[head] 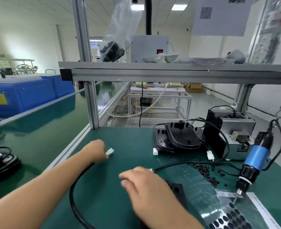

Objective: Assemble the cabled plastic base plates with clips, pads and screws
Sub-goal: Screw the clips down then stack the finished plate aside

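Far left there's a blue machine (25, 91) with a yellow label, but the writing on it is too blurry to read. On the green desk (120, 141), the left hand (96, 150) is clenched into a fist, its grip grasping a black cable (74, 192) just behind the white connector (109, 152) poking out past the knuckles. That cable loops back toward the near edge.

The right hand (146, 187) lies flat, fingers loose, on top of a black plastic base plate (177, 192) at the near middle. Can't tell if its grip is actually pinching anything, though a second cable's white plug peeks out just past the fingertips.

Further back on the right is a stack of base plates (177, 139), at least two, with cables and two more white connectors hanging off the near side. Near that, a scatter of small black screws (206, 172), too many to count. A sheet of black round pads (230, 217) sits at the near right corner. The blue-banded electric screwdriver (254, 161) hangs tip-down over the sheet. A grey metal box (239, 128) stands behind it.

The paper up top has a QR code, unreadable.
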